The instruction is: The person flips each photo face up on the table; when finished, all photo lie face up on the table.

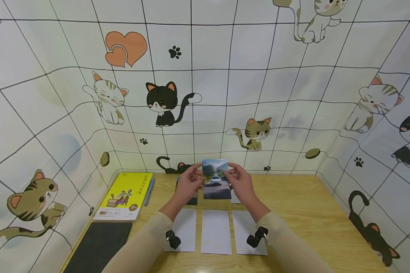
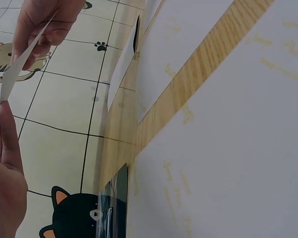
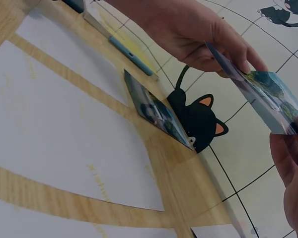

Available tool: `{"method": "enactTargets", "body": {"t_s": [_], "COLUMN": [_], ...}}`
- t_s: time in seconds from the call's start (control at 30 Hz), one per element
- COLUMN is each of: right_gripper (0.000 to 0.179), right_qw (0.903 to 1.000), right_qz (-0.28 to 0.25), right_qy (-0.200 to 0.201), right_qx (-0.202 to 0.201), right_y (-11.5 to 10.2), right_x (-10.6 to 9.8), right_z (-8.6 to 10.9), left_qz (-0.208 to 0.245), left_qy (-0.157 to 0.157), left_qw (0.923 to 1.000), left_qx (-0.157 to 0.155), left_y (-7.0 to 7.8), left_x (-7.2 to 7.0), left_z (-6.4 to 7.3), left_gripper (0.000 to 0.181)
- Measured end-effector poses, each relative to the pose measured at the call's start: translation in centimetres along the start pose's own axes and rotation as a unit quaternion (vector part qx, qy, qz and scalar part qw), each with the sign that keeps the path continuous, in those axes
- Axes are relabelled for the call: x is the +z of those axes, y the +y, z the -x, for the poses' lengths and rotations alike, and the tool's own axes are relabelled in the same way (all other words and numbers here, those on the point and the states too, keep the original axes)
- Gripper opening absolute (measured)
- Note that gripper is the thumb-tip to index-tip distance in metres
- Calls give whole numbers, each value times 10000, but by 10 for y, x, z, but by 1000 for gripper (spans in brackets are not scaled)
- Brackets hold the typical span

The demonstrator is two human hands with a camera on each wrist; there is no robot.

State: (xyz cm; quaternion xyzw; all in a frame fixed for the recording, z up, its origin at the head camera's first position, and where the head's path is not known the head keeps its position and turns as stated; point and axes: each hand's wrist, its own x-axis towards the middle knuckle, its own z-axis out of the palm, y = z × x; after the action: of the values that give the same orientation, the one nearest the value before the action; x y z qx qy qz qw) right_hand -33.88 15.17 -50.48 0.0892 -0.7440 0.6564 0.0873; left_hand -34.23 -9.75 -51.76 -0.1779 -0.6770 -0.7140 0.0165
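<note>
A photo print (image 1: 216,180) of a car on a road with trees and mountains is held up above the far part of the table. My left hand (image 1: 190,182) pinches its left edge, while my right hand (image 1: 240,184) pinches the right edge. From the left wrist, the print's pale back (image 2: 15,74) shows between both hands. Its picture side faces me. Another photo (image 3: 156,109) lies on the table beyond the white cards, partly behind my left hand in the head view.
Three white cards (image 1: 216,232) lie in a front row, with faint yellow writing on them. Behind my right hand is another white card (image 1: 235,197). At the left are a yellow book (image 1: 124,195), a blue pen (image 1: 149,191) and a black flat item (image 1: 97,246). Cat-patterned cloth (image 1: 212,87) surrounds the table.
</note>
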Motion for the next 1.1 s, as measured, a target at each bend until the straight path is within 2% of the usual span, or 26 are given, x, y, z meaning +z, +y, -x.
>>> {"method": "enactTargets", "body": {"t_s": [0.2, 0.47, 0.8, 1.1], "right_gripper": [51, 57, 56, 67], "right_qw": [9998, 9995, 9986, 9935], "right_qz": [133, 204, 469, 792], "right_qy": [-143, -211, -198, -773], "right_qx": [17, 144, 174, 272], "right_y": [2, 4, 11, 14], "right_x": [0, 0, -3, -8], "right_z": [10, 13, 16, 16], "left_qz": [-70, -264, -639, -770], "left_qy": [211, 343, -67, -225], "left_qw": [9997, 9990, 9979, 9965], "left_qx": [-36, -78, -64, -231], "left_y": [0, -2, -9, -13], "left_x": [1, 2, -1, -6], "left_z": [-1, -2, 1, -1], "left_gripper": [58, 55, 66, 67]}}
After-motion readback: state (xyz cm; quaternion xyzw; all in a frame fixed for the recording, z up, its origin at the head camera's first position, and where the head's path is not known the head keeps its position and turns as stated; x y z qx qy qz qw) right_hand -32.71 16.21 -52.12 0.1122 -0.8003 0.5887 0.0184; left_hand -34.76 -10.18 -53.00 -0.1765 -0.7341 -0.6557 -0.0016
